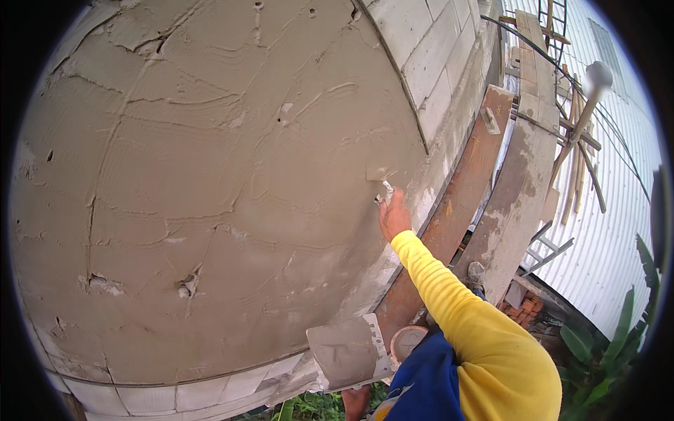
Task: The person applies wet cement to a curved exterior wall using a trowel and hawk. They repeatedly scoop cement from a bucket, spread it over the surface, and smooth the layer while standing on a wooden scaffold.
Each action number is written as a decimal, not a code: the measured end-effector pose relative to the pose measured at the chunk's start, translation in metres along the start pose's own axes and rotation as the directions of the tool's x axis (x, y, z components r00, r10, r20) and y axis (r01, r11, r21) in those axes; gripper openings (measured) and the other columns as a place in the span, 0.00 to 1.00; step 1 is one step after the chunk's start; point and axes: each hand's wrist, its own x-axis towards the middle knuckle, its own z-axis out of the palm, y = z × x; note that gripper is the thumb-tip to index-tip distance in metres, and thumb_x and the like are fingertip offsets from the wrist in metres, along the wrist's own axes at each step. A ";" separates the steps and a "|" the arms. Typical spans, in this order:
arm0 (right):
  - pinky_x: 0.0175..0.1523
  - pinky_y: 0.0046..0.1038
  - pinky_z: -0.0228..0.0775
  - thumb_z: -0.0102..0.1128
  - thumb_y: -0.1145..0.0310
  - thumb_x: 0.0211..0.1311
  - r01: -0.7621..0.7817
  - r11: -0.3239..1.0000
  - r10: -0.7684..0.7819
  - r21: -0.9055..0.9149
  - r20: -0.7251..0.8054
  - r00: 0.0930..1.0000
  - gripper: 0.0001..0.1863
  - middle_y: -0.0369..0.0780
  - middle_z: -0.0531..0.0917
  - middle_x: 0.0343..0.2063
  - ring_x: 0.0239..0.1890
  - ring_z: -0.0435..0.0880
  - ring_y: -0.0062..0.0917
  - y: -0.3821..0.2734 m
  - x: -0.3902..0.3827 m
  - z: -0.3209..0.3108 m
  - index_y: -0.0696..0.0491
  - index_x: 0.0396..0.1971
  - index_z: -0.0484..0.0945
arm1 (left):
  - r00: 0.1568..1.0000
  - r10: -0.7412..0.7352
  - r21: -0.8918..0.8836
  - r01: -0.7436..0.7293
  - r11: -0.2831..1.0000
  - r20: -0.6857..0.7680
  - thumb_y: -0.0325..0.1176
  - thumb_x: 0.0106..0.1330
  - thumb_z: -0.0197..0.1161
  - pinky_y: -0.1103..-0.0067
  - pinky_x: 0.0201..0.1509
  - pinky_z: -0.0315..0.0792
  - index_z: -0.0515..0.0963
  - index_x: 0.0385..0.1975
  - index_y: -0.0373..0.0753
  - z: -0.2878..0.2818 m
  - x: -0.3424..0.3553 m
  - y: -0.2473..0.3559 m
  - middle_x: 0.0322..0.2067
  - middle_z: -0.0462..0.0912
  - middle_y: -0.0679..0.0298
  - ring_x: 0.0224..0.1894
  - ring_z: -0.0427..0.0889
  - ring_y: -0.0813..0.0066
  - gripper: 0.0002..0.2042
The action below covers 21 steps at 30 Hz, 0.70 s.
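Observation:
My right hand [395, 216], at the end of a yellow sleeve, is closed around the pale handle of a trowel [380, 172]. The trowel's small, mortar-smeared blade lies against wet grey-brown plaster [210, 168] on the wall. Low in the picture, a square plasterer's hawk [344, 354] carries a flat layer of mortar close to the wall's lower edge. Part of my left hand or wrist [356, 400] shows beneath the hawk and supports it; the fingers are hidden. The plaster has ridges, streaks and a few holes.
Bare pale blocks [428, 63] border the plaster. A round bucket [407, 342] sits beside my body. Along the wall run a brown plank [463, 196], with a small hand tool [490, 121] on it, and a mortar-stained plank [516, 189]. Beyond stand wooden poles [583, 126] and corrugated sheeting [611, 231].

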 end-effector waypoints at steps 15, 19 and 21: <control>0.24 0.31 0.77 0.57 0.75 0.70 -0.741 0.587 0.478 0.326 0.600 0.642 0.27 0.38 0.75 0.28 0.21 0.78 0.22 0.019 -0.177 0.057 0.52 0.64 0.57 | 0.994 -0.066 0.013 0.068 0.998 -0.083 0.38 0.58 0.76 0.66 0.69 0.71 0.75 0.65 0.28 -0.008 -0.020 -0.016 0.60 0.83 0.45 0.63 0.81 0.50 0.35; 0.42 0.48 0.80 0.61 0.72 0.69 -0.488 0.872 0.383 0.044 0.560 0.734 0.30 0.54 0.83 0.35 0.34 0.85 0.51 0.037 -0.258 0.025 0.56 0.67 0.59 | 0.967 -0.254 -0.035 0.253 0.967 -0.033 0.39 0.57 0.76 0.65 0.68 0.71 0.76 0.64 0.28 -0.005 -0.034 0.018 0.60 0.83 0.44 0.62 0.81 0.48 0.35; 0.50 0.53 0.76 0.62 0.70 0.69 -0.302 0.953 0.269 0.013 0.421 0.867 0.30 0.61 0.83 0.40 0.43 0.83 0.62 0.048 -0.249 0.029 0.58 0.66 0.61 | 0.941 -0.331 -0.067 0.326 0.943 -0.070 0.39 0.57 0.75 0.64 0.67 0.72 0.76 0.63 0.28 -0.005 -0.040 0.035 0.59 0.84 0.44 0.62 0.82 0.49 0.34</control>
